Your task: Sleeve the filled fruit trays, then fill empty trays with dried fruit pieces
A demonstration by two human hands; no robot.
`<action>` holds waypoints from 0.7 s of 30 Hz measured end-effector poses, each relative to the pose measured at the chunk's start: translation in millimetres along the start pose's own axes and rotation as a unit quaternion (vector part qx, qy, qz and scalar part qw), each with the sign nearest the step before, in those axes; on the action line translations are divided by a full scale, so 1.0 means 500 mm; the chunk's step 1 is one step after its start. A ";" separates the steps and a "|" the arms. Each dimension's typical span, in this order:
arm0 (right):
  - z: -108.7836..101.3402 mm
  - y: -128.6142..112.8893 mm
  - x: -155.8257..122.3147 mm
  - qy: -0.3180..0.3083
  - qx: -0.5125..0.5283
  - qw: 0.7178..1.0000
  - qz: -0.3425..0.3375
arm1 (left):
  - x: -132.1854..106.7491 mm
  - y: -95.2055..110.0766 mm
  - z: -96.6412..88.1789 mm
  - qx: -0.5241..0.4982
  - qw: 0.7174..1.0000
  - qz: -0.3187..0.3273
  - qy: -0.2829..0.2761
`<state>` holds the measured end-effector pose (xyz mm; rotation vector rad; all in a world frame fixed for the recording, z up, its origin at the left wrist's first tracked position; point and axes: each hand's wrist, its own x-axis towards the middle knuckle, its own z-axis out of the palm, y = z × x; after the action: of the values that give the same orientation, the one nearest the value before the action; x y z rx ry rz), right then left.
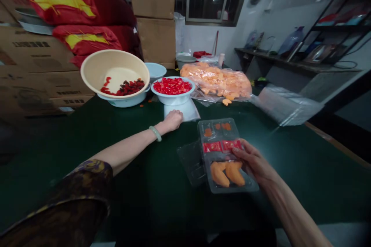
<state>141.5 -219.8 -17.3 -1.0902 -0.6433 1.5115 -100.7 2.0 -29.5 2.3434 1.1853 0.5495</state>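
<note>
The dark green counter spreads beneath the left hand and right hand. Beyond them lies a bag of orange pieces; just past the left hand stands a bowl of red packets. The right hand grasps the clear tray by its right edge; packing it seems the step in hand. The left, fingers curled, is at a white sheet; whether it grips, I cannot tell. Next probably calls for a light pinch there, tray level. Beside the right hand, the tray holds two orange pieces, two red packets and reddish bits.
</note>
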 end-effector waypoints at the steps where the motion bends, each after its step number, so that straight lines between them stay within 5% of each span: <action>1: 0.000 0.000 0.002 0.001 0.000 1.000 0.001 | 0.013 -0.006 0.005 0.003 1.000 0.002 -0.015; 7: 0.023 -0.001 0.013 -0.016 0.005 1.000 0.022 | 0.009 0.005 -0.004 -0.045 0.999 0.002 -0.026; 14: 0.183 0.039 0.056 -0.143 -0.020 0.986 0.080 | -0.200 0.051 -0.126 -0.273 0.960 -0.056 0.015; 17: 0.270 0.089 0.092 -0.188 -0.056 0.975 0.108 | -0.297 0.014 -0.172 -0.269 0.955 -0.113 0.044; 21: 0.359 0.160 0.136 -0.147 -0.211 0.962 0.088 | -0.376 -0.077 -0.174 -0.185 0.961 -0.185 0.089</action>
<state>-52.3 -145.3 -28.8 -1.2774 -1.1385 1.7567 -275.2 -113.6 -6.9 1.7357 1.4188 0.7806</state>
